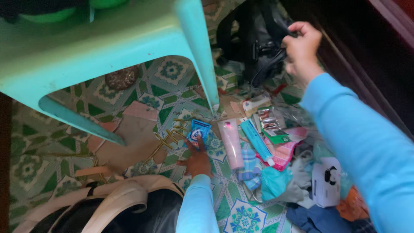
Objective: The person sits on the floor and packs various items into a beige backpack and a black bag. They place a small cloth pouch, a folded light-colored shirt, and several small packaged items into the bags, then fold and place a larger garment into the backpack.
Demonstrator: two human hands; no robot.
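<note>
Nearest the camera, at the bottom left of the frame, a white and black backpack (108, 207) sits open-topped on the patterned tile floor (164, 71). Just to its right the left hand (197, 160) comes down from a light blue sleeve, flat toward the floor at lower centre; its fingers reach to a small blue sachet (199, 131) and touch its lower edge, the grip loose and open, not closed round anything. Thin gold-coloured hangers (169, 137) lie just left of the sachet.

Right of the hand lies a row of toiletries: a pink tube (231, 144), a blue tube (256, 140), then a silver foil packet (268, 121) and a pile of folded cloth in pink, teal and blue (276, 177) toward the lower right. A white card with a dark figure on it (326, 181) rests on the clothes.

At the upper right the right hand (302, 47) is a closed fist, its grip clamped on the strap of a black bag (254, 39) standing on the floor.

A turquoise plastic stool (108, 39) fills the upper left, one leg coming down to the centre.
</note>
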